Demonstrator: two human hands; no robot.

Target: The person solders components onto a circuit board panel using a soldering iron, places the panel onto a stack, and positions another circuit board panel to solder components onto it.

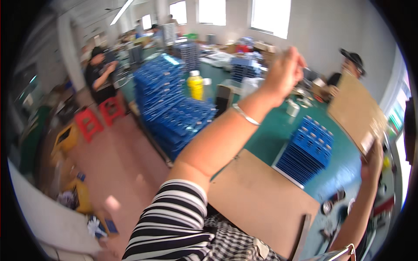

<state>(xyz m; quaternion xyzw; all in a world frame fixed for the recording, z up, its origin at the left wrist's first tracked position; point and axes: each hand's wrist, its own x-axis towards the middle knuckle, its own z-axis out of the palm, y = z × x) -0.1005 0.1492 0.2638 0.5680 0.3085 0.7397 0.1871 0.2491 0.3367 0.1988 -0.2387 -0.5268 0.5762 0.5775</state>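
My left hand is raised over the green table, with a bangle on the wrist. Its fingers point up and look loosely stretched, slightly blurred, and nothing shows in them. At the far right, my right hand grips the lower corner of a flat brown board, which stands tilted on edge with a pale label near that corner. Another brown board lies flat in front of me at the table's near edge. Just beyond it sits a neat stack of blue panels with rows of small holes or fittings.
Tall piles of blue panels stand at the left table edge, beside a yellow bottle. A metal bar lies on the near board. Co-workers stand at left and behind the raised board. Red stools stand on the floor.
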